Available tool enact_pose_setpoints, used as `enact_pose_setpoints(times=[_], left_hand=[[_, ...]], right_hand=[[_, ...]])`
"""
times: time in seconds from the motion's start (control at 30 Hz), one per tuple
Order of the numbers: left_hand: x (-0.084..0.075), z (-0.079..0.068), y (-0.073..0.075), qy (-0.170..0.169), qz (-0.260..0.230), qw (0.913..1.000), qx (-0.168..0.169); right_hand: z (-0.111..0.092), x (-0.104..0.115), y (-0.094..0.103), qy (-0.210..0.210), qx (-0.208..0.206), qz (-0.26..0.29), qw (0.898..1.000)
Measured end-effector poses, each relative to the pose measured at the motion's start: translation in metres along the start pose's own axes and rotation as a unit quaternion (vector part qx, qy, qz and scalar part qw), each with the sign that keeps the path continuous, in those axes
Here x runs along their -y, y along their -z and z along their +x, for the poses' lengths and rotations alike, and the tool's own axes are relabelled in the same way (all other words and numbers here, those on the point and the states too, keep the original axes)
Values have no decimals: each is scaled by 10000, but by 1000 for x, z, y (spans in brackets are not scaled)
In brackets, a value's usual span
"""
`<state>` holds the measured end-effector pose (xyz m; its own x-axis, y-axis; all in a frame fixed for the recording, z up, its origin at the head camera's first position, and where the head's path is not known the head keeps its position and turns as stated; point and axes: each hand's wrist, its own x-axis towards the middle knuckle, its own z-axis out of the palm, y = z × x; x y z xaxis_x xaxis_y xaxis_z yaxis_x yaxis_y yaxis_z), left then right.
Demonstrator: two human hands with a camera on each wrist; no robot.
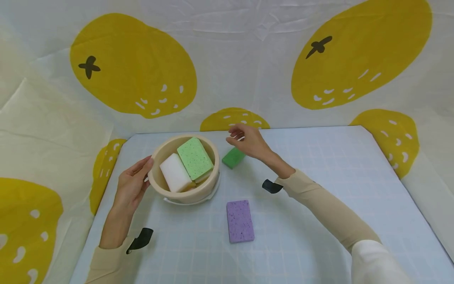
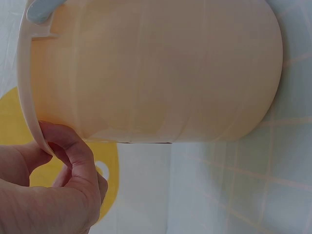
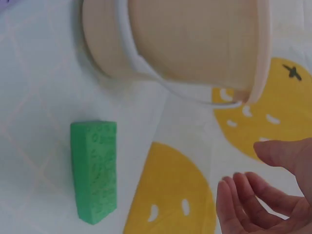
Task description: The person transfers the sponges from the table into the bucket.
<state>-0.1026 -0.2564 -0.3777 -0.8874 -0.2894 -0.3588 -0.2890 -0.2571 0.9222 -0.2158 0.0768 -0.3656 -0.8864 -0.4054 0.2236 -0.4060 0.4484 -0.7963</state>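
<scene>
Beige bucket (image 1: 184,185) on the worktop (image 1: 319,189), rim pinched by left hand (image 1: 132,185); light green sponge (image 1: 194,158) and white sponge (image 1: 175,172) inside. Right hand (image 1: 248,140) loose and empty, hovering over dark green sponge (image 1: 233,157) just beside the bucket. Purple sponge (image 1: 240,220) nearer, apart.

The bucket (image 1: 184,185) is beige plastic, smooth with a soft sheen, and its thin white handle (image 3: 146,73) looks like the same smooth plastic. The light green sponge (image 1: 194,157), dark green sponge (image 1: 233,157) and purple sponge (image 1: 240,221) are matt, porous foam with pitted faces, while the white sponge (image 1: 175,172) is matt foam with a finer, nearly even surface. The table cover (image 1: 319,189) is a smooth, faintly glossy sheet with a printed grid, the backdrop (image 1: 248,59) is creased matt cloth printed with yellow fruit, and the sleeves (image 1: 330,213) are soft matt knit fabric.
</scene>
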Motion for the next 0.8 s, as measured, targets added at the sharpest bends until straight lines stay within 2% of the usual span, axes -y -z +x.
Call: enact_pose_setpoints(times=[0.37,0.8], left_hand=[[2,1,1,-51,39,10000,7],[1,1,-1,-63,13,10000,-35]], right_hand=[[1,-33,-4,-153,-643,67,9978],[5,-68,-13,-495,-905,176,9945]])
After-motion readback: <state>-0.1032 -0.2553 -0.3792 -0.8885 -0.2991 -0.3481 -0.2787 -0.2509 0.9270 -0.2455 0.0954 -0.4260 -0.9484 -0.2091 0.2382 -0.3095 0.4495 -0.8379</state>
